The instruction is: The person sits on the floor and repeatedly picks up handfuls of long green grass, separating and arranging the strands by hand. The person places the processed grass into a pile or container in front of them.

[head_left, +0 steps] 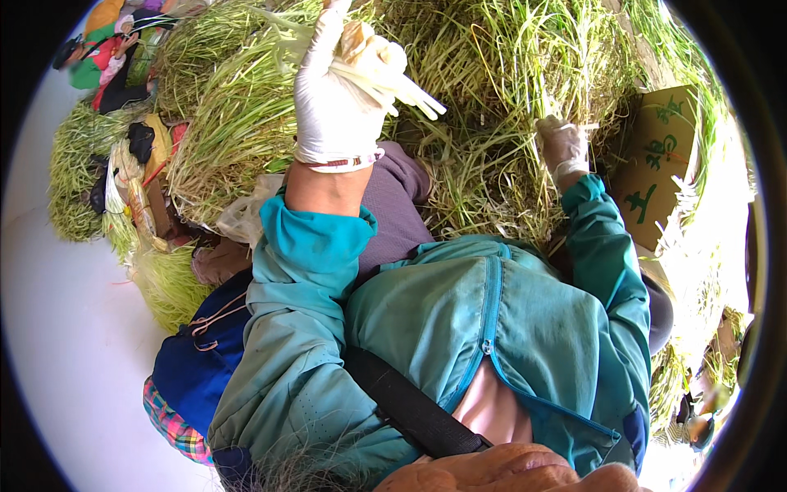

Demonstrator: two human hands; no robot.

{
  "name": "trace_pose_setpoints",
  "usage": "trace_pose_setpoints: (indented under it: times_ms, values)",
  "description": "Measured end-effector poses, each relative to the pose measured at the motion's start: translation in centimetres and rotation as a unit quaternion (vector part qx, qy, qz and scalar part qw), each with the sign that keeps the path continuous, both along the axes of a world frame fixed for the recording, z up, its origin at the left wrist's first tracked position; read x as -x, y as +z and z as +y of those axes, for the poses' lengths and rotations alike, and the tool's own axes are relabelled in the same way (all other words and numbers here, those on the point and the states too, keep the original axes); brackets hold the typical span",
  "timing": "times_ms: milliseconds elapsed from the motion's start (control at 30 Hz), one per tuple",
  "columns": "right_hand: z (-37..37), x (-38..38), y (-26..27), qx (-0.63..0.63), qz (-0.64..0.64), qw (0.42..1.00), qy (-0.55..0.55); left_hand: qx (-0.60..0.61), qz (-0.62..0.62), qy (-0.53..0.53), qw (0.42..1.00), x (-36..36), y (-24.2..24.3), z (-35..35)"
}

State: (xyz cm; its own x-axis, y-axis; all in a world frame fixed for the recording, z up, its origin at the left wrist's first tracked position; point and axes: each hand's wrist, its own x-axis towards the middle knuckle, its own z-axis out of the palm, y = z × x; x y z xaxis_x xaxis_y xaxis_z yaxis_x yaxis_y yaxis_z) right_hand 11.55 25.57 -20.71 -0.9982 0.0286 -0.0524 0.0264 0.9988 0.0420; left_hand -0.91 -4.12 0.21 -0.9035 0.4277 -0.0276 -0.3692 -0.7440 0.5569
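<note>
My left hand (pixel 344 104), in a white glove with a thin red-and-white band at the wrist, is raised over my lap. Its fingers are closed around a small bunch of pale stems (pixel 399 92). Farther right, my right hand (pixel 562 146), in a thin translucent glove, is closed on long yellow-green leafy stalks (pixel 550 80) at the edge of a big heap. A short pale stem end sticks out beside its fingers. Loose stalks (pixel 486 184) lie tangled between the two hands, in front of my knees.
A cardboard box (pixel 658 160) bearing green writing stands right of my right hand. More stalks (pixel 233 135) are piled to the left, near a clear plastic bag (pixel 243 209). A blue bag (pixel 197 357) lies beside my left arm. Another person (pixel 110 61) sits at far upper left.
</note>
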Motion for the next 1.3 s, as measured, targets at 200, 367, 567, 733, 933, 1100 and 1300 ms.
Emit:
trace_pose_setpoints:
  times_ms: [200,367,567,733,933,1100,1300]
  values:
    - [-10.1,-8.5,-4.3,0.256,-0.407,0.865,0.143,-0.065,-0.095,-0.059,0.992,-0.7,0.5,0.8]
    - [-6.1,-5.5,-2.2,0.319,-0.384,0.858,-0.119,-0.047,-0.008,-0.095,0.994,-1.1,0.1,-0.3]
    - [1.9,-4.0,-3.3,0.204,-0.110,0.924,-0.305,-0.033,-0.027,-0.110,0.993,-1.1,-0.1,0.7]
    - [1.1,-5.3,-5.3,0.378,-0.031,0.865,-0.329,0.000,-0.002,-0.113,0.994,-1.0,-0.3,1.3]
    - [3.1,-2.8,14.3,0.698,0.168,0.648,-0.254,-0.022,-0.004,-0.122,0.992,-1.2,-0.9,0.6]
    - [0.8,-4.5,19.8,0.693,0.143,0.675,-0.207,-0.009,-0.016,-0.129,0.992,-0.8,-1.6,0.7]
    - [2.9,-5.4,16.5,0.682,0.198,0.661,-0.243,0.005,-0.024,-0.128,0.991,-1.2,-1.8,1.4]
